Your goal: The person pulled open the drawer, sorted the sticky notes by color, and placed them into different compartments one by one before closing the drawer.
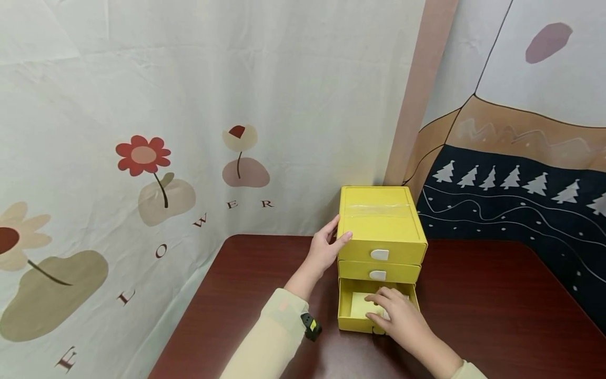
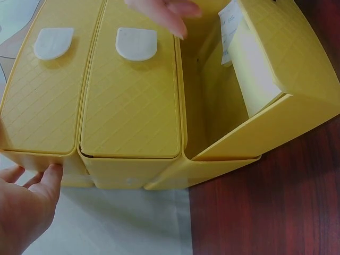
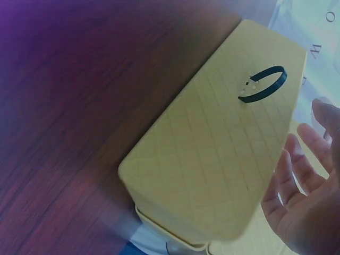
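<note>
A yellow drawer unit (image 1: 374, 210) with three drawers stands on the table, its bottom drawer (image 1: 344, 316) pulled out. My left hand (image 1: 325, 250) rests against the unit's left side near the top; its fingertips also touch that side in the left wrist view. Over the open drawer, my right hand (image 1: 397, 316) hovers with spread, slightly bent fingers, and I see nothing held in it. Inside the drawer lies pale yellow paper (image 1: 360, 304), along with a printed white slip (image 2: 229, 26). A black loop handle (image 3: 265, 87) is on the drawer's front.
White tabs (image 1: 379, 255) mark the upper two drawers, both closed. Clear tape crosses the unit's top. The dark red table (image 1: 255, 295) extends to both sides. Behind it hang printed cloths (image 1: 303, 105) with flowers and trees. A black band (image 1: 311, 326) is on my left wrist.
</note>
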A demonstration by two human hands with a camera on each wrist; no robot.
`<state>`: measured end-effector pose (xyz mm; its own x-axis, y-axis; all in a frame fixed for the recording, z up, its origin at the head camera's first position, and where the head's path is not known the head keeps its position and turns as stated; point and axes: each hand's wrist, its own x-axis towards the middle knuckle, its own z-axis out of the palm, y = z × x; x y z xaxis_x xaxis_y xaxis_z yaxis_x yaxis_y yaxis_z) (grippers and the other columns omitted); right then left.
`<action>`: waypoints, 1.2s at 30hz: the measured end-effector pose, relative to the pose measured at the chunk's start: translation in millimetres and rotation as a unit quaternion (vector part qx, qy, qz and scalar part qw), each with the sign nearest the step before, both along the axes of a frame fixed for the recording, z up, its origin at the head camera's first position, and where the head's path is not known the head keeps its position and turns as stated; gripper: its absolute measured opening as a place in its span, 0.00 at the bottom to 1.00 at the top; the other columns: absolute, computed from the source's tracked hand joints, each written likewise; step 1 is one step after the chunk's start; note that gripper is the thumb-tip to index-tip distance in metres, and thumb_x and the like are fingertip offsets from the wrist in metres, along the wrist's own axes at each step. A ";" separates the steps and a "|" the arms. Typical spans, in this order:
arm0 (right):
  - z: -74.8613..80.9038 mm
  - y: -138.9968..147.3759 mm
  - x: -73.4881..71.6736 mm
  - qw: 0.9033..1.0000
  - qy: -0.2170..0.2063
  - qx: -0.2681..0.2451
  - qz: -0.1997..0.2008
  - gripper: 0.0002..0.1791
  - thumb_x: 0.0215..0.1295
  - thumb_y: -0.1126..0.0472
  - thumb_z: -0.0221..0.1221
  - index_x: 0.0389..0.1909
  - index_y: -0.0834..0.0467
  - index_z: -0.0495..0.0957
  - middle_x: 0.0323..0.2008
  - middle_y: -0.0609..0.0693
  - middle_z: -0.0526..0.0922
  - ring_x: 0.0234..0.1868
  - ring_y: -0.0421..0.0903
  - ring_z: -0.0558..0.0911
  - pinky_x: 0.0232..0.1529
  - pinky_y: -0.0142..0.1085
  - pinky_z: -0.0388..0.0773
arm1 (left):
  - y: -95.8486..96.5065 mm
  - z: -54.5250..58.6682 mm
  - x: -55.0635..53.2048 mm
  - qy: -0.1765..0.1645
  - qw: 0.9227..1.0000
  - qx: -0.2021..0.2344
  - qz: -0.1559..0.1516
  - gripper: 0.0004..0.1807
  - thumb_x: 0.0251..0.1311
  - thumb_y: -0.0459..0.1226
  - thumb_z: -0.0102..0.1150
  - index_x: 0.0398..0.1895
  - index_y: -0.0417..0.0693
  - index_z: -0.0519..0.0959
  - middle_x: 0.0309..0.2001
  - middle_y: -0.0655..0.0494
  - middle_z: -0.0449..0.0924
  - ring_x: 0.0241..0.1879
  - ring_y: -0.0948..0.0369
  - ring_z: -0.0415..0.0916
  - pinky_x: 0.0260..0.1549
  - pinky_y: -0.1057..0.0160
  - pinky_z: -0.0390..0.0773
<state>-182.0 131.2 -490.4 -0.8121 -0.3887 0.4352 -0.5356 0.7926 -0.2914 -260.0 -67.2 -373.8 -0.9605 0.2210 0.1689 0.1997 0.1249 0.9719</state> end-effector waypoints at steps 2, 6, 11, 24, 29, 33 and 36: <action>1.4 3.4 5.5 1.000 0.009 -0.001 -0.011 0.19 0.47 0.50 0.71 0.42 0.46 0.82 0.38 0.39 0.79 0.38 0.37 0.76 0.34 0.33 0.76 | 0.2 -0.4 -0.3 0.000 1.000 0.001 0.001 0.36 0.63 0.37 0.57 0.72 0.42 0.55 0.71 0.45 0.56 0.70 0.53 0.55 0.63 0.55 0.66; 3.3 11.0 14.3 0.999 0.020 -0.005 -0.027 0.22 0.41 0.52 0.74 0.41 0.43 0.80 0.40 0.34 0.78 0.39 0.34 0.75 0.33 0.30 0.76 | 0.4 -1.3 -1.5 0.002 1.000 0.006 -0.001 0.36 0.63 0.37 0.57 0.72 0.41 0.55 0.71 0.44 0.56 0.70 0.53 0.56 0.62 0.55 0.66; 0.0 23.1 21.5 0.998 0.064 0.002 -0.019 0.22 0.37 0.55 0.76 0.36 0.43 0.78 0.37 0.33 0.75 0.36 0.33 0.73 0.29 0.28 0.74 | 0.7 -1.9 -2.0 0.003 1.000 0.012 -0.005 0.36 0.64 0.37 0.57 0.72 0.40 0.55 0.71 0.43 0.56 0.70 0.53 0.56 0.62 0.56 0.67; -12.5 38.3 25.7 0.993 0.117 0.019 -0.003 0.18 0.35 0.63 0.75 0.24 0.45 0.76 0.28 0.33 0.70 0.30 0.33 0.69 0.24 0.26 0.69 | -0.1 -2.1 -2.3 -0.002 1.000 0.010 -0.003 0.36 0.63 0.37 0.57 0.72 0.42 0.55 0.71 0.45 0.56 0.70 0.54 0.56 0.62 0.57 0.67; -13.7 37.0 23.6 0.991 0.135 0.020 0.002 0.17 0.36 0.64 0.74 0.24 0.46 0.77 0.27 0.34 0.70 0.30 0.34 0.70 0.24 0.26 0.69 | -0.1 -1.3 -2.1 -0.002 1.000 0.014 -0.005 0.36 0.63 0.37 0.57 0.72 0.41 0.55 0.71 0.44 0.56 0.70 0.54 0.56 0.63 0.57 0.66; -14.7 37.1 20.4 0.989 0.143 0.024 0.005 0.16 0.37 0.65 0.73 0.24 0.47 0.77 0.27 0.35 0.70 0.29 0.35 0.70 0.23 0.26 0.69 | 0.0 -0.8 -1.4 0.000 1.000 0.014 -0.005 0.36 0.63 0.37 0.57 0.72 0.41 0.55 0.71 0.44 0.56 0.70 0.53 0.57 0.62 0.57 0.67; -15.7 37.7 17.2 0.989 0.145 0.023 0.006 0.15 0.38 0.64 0.73 0.24 0.47 0.77 0.27 0.35 0.70 0.29 0.35 0.70 0.23 0.27 0.69 | -0.2 -0.6 -0.9 0.001 1.000 0.012 -0.005 0.36 0.63 0.37 0.57 0.72 0.41 0.55 0.71 0.44 0.56 0.70 0.53 0.56 0.62 0.57 0.66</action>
